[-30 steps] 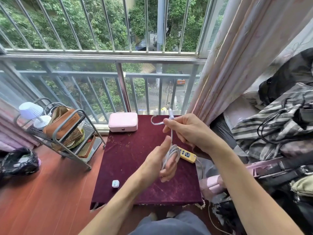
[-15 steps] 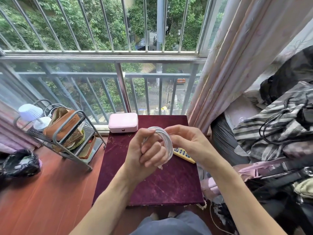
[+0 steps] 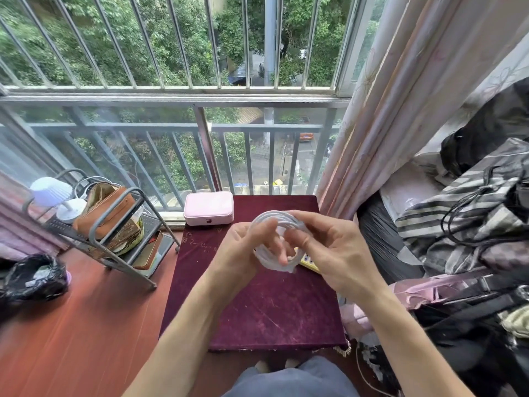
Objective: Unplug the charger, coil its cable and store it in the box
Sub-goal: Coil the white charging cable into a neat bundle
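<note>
Cable coil [image 3: 274,222] in both hands, box [image 3: 208,208] closed

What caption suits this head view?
Both hands, left and right, hold a coiled white cable above the maroon table, pink box closed.

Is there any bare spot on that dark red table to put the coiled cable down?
Yes: the table's near half, below both hands, is bare, as is the strip left of the left hand. The far edge holds the pink box; the yellow power strip crowds the right.
</note>
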